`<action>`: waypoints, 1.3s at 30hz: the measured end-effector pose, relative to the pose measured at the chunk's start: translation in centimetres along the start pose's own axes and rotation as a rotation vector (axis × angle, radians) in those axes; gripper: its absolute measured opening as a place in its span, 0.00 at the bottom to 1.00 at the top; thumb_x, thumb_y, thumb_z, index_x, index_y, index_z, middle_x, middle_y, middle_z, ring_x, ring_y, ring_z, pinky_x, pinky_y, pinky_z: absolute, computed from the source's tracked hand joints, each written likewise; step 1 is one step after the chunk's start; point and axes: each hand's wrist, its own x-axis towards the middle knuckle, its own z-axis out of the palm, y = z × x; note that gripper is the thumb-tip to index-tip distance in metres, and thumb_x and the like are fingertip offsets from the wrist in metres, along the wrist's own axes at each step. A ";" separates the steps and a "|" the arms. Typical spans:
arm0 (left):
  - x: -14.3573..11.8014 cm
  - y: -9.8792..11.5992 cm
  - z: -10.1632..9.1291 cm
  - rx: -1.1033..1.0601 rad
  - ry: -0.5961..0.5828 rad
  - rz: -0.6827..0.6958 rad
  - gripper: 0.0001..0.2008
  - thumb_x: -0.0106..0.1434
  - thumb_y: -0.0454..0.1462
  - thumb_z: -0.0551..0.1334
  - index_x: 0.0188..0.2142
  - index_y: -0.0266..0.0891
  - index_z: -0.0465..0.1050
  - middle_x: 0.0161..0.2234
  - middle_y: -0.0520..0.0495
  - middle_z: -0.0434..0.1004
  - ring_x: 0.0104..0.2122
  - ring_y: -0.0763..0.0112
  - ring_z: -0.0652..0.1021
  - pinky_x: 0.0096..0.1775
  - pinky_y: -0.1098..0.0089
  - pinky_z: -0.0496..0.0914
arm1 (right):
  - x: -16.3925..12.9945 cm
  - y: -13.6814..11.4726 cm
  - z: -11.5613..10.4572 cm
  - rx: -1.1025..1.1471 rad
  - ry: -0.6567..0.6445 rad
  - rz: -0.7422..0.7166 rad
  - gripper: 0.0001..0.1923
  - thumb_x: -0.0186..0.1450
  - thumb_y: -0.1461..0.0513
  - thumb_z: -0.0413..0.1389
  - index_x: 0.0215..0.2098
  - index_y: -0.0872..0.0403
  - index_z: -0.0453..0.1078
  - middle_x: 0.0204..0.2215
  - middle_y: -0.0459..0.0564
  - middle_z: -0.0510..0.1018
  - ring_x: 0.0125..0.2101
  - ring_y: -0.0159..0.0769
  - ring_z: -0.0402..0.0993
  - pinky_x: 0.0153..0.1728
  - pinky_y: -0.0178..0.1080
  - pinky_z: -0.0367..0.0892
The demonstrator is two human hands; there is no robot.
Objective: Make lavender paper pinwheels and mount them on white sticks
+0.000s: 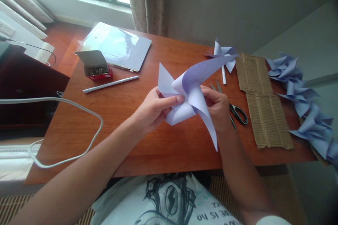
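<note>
A pale lilac paper pinwheel (195, 95) is held above the middle of the wooden table, its curled blades fanning out. My left hand (155, 109) grips it from the left, the thumb pressing near the centre and the fingers behind the paper. On the other side my right hand (218, 103) closes on the pinwheel, its fingertips partly hidden behind the blades. Black-handled scissors (239, 114) lie on the table just beyond my right hand, partly covered by it.
Left on the table (132, 154) are a red box (100, 74) of small metal pieces, a rolled paper stick (111, 84), a plastic-covered paper stack (139, 51) and a white cable (99, 126). Rightward lie a pinwheel on a stick (224, 74), corrugated cardboard (266, 119) and several lilac pinwheels (314, 123).
</note>
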 end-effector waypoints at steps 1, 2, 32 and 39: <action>0.0 0.1 0.0 0.011 0.024 0.024 0.12 0.52 0.35 0.75 0.37 0.35 0.80 0.34 0.45 0.84 0.33 0.67 0.81 0.34 0.74 0.74 | 0.1 0.0 -0.1 0.001 0.003 0.023 0.07 0.60 0.57 0.69 0.36 0.47 0.82 0.33 0.46 0.82 0.34 0.36 0.78 0.34 0.38 0.74; 0.1 0.1 -0.1 0.029 0.060 0.051 0.12 0.52 0.36 0.75 0.36 0.35 0.80 0.34 0.45 0.84 0.33 0.67 0.81 0.34 0.74 0.74 | 0.1 0.1 -0.2 0.001 0.014 0.049 0.07 0.60 0.57 0.69 0.36 0.47 0.82 0.33 0.45 0.82 0.34 0.36 0.78 0.35 0.38 0.74; 1.9 -2.4 -0.5 0.500 0.485 0.558 0.12 0.50 0.34 0.75 0.33 0.37 0.77 0.31 0.51 0.82 0.31 0.70 0.80 0.34 0.72 0.75 | -0.7 -1.0 2.6 -1.044 0.236 -0.359 0.05 0.69 0.64 0.60 0.36 0.53 0.78 0.31 0.50 0.83 0.34 0.40 0.79 0.39 0.40 0.71; 1.8 -2.5 -0.4 0.502 0.442 0.552 0.12 0.51 0.34 0.76 0.34 0.37 0.78 0.33 0.49 0.83 0.33 0.68 0.82 0.35 0.71 0.77 | -0.9 -0.8 2.9 -1.101 0.251 -0.311 0.07 0.70 0.61 0.59 0.38 0.52 0.79 0.33 0.50 0.84 0.35 0.39 0.79 0.39 0.40 0.69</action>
